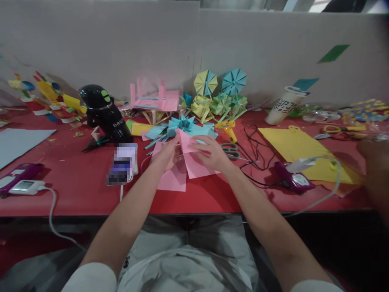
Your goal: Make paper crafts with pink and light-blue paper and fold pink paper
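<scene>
Both my hands hold a sheet of pink paper above the red table. My left hand grips its left side near the top, with the fingers partly behind the paper. On the other side, my right hand has its fingers closed on the paper's upper right. A crease or fold shows near the top. Below my left hand, a second piece of pink paper lies on the table. Blue folded paper sits just beyond my hands. Green-handled scissors lie right of my right hand.
A phone stands at left by a black bottle. A yellow glue gun, its black cord and a purple power strip lie at right, near yellow paper and a cup. Another person's arm enters at far right.
</scene>
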Demonstrator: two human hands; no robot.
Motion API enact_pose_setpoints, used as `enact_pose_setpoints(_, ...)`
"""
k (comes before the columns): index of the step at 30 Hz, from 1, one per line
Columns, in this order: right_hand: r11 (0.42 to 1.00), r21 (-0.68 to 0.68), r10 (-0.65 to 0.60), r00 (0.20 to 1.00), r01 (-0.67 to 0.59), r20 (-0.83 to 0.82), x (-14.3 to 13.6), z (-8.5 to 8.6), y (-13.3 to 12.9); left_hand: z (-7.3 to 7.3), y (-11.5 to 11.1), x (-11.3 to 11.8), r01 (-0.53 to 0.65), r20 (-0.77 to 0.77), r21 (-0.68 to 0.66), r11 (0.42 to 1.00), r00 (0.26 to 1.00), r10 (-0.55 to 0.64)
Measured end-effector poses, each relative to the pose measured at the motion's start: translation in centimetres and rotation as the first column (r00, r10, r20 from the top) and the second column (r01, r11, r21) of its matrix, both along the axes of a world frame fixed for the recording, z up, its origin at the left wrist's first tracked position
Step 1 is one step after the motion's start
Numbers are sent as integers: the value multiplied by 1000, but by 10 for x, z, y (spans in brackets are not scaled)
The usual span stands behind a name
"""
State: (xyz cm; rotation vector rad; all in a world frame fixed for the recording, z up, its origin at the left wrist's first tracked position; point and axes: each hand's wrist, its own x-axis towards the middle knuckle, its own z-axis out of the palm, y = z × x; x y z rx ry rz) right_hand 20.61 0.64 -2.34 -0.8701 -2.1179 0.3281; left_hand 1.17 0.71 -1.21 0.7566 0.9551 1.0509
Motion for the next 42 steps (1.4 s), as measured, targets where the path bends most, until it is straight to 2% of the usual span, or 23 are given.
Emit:
enact_pose_setpoints(3,999,-33,37,989,-33,140,-4,2,-5,-4,0,0,-41,-70,78,996,996,47)
enact_pose_setpoints(7,997,-77,34,958,-12,284,-3,9,-16,-6,0,-1,-114,-104,96,989,987,124)
enact_pose_setpoints(11,995,-98,54,939,-21,340,0,12,-22,-2,2,-4,-166,-81,111,980,981,175)
enact_pose_setpoints(14,997,-81,20,948,6,317,3,10,-20,0,3,-7,-209,-65,92,973,974,216)
enact_pose_setpoints(17,996,-89,-13,979,32,202,3,6,-15,2,3,-9,-219,4,75,973,976,219)
enact_pose_setpoints(20,984,-170,-56,998,50,-34,1,5,-12,5,-1,-11,-149,125,92,984,983,137)
enact_pose_setpoints(24,952,-275,-216,928,132,-303,2,9,-10,8,-6,-12,-62,150,205,977,988,31)
enact_pose_setpoints(26,936,-341,-232,878,85,-419,5,11,-11,7,-7,-11,-43,123,277,960,992,9)
enact_pose_setpoints(29,867,-486,-200,815,-112,-544,10,13,-12,5,-6,-8,-26,109,318,948,994,-9)
enact_pose_setpoints(32,715,-638,-143,833,-287,-535,13,14,-14,2,-4,-6,-97,80,245,965,994,80)
enact_pose_setpoints(35,585,-725,-102,853,-365,-512,12,16,-14,-1,-1,-6,-181,15,177,967,983,181)
enact_pose_setpoints(38,556,-752,-244,795,-355,-556,6,17,-11,-3,-2,-4,-214,-34,151,965,975,222)
enact_pose_setpoints(40,574,-768,-376,742,-284,-556,2,17,-8,-5,-4,-2,-192,-71,150,970,976,204)
enact_pose_setpoints(42,595,-782,-456,723,-186,-519,-1,15,-6,-7,-6,1,-160,-113,161,974,977,179)
